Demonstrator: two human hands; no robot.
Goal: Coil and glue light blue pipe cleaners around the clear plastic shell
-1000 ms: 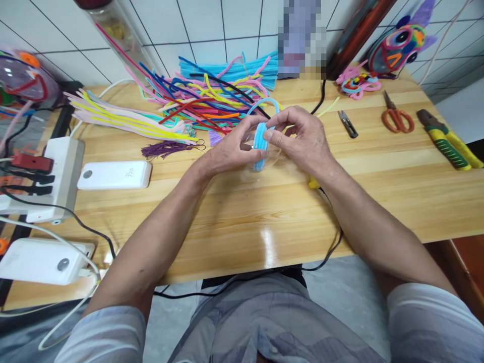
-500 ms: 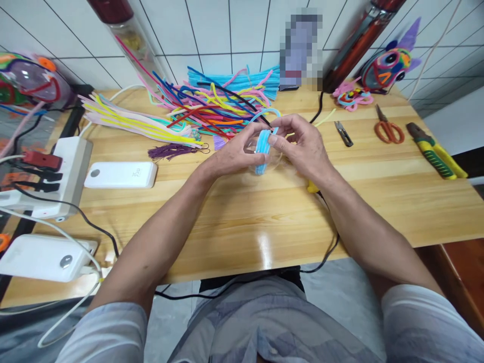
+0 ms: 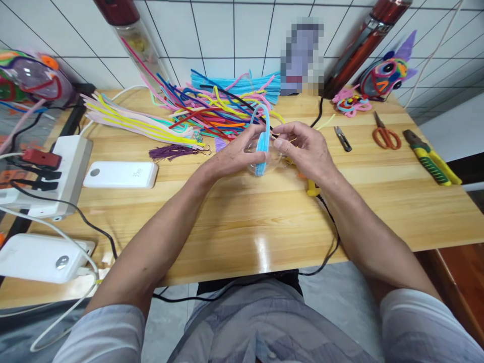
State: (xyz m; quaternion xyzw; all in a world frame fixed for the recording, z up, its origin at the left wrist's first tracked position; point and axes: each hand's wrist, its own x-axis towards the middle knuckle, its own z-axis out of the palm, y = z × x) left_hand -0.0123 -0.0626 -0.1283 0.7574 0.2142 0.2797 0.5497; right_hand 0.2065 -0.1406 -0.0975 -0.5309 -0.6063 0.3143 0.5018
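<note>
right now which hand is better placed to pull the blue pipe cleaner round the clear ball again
Right. The right hand pinches the blue pipe cleaner near its free loop, so it can probably lead the wrap. The left hand cups the clear ball and steadies it.

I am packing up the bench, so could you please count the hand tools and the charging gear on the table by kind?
Scissors: 1
Thread snips: 1
Pliers: 1
Power banks: 2
Power strip: 1
Total: 6
</note>
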